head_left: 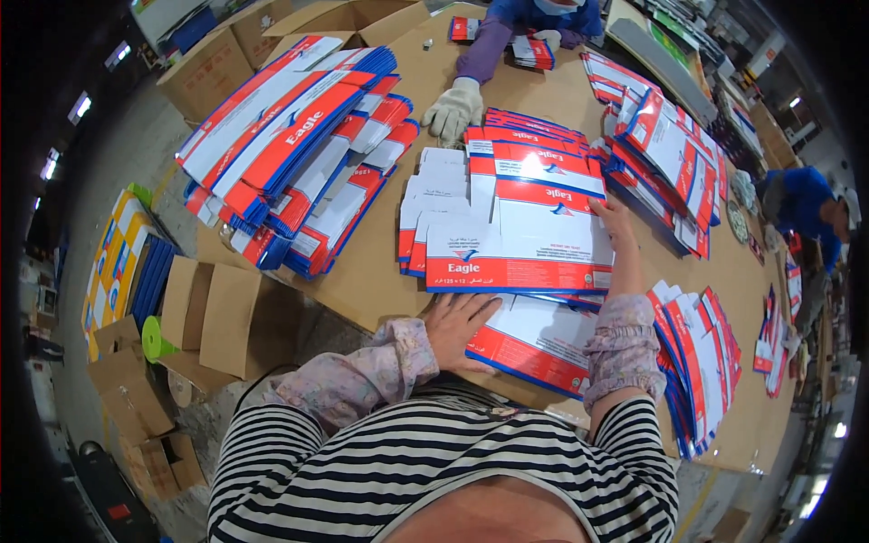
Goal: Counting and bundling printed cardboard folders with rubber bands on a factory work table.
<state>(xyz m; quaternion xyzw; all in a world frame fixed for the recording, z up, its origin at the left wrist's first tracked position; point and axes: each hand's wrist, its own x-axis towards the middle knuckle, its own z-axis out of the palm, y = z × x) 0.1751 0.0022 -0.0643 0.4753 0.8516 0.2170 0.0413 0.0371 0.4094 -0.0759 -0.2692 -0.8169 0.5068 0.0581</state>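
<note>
In front of me on the table lies a fanned stack of flat printed cartons (pixel 543 235), red, white and blue. My right hand (pixel 616 226) grips the right edge of the top flat carton, its thumb over the printed face. My left hand (pixel 460 328) rests with fingers spread by the near left edge of that carton, apparently holding nothing. Nearer my body, another flat carton (pixel 534 344) lies partly beneath the top one. Beyond the stack, a co-worker's gloved hand (pixel 455 110) reaches onto the table near the far left of the cartons.
Tall piles of flat cartons stand at the left (pixel 290 136) and right (pixel 665 149), with a smaller fanned pile (pixel 697 353) at the near right. Open cardboard boxes (pixel 231 317) stand beside the brown table (pixel 367 303). Another person in blue (pixel 806 208) is at the far right.
</note>
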